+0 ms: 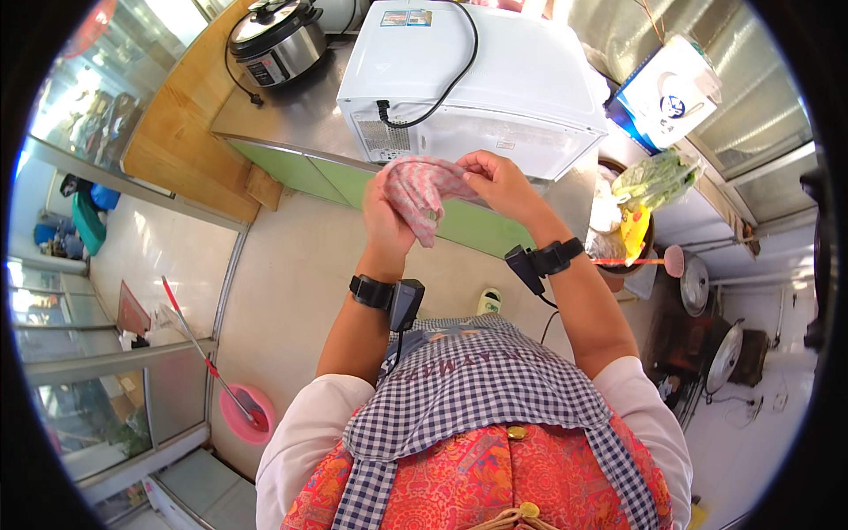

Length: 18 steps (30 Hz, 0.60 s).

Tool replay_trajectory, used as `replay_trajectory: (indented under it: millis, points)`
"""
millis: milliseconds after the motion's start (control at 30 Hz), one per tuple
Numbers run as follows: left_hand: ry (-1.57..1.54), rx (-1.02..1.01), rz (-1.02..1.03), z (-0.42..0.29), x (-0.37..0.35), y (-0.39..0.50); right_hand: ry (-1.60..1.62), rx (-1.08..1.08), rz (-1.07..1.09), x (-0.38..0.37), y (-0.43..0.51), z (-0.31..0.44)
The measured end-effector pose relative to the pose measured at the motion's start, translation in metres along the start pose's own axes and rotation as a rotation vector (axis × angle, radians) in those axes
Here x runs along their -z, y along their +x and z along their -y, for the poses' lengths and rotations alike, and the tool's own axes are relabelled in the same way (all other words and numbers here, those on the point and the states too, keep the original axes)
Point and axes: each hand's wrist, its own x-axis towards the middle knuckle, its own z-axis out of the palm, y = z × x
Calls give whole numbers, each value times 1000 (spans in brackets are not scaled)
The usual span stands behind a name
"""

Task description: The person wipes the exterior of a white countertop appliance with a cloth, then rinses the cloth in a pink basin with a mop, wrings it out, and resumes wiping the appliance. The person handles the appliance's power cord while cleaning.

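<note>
A pink and white patterned cloth (pixel 419 189) is bunched between my two hands, in front of the counter's near edge. My left hand (pixel 386 222) holds its folded bulk against the palm. With thumb and fingers my right hand (pixel 493 180) pinches the cloth's other end. Just beyond the hands stands a white microwave oven (pixel 470 73), its vented back towards me and its black power cord lying over the top. An electric pressure cooker (pixel 277 46) is at the counter's far left.
The steel counter (pixel 291 109) has green cabinet doors (pixel 298 175). To the right are bagged green vegetables (pixel 656 179), a white and blue package (pixel 669 99) and pot lids (pixel 725 358). At lower left, a red-handled mop (pixel 199 344) stands in a pink basin (pixel 232 424).
</note>
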Motion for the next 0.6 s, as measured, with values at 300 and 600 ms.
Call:
replay_trajectory:
  millis: [300,600]
  points:
    - [592,-672,-393,1,-34,19,-702,652,-177,26,65,39]
    - [1714,-1129,-228,-14,23,58,-654,379,90,40,110,66]
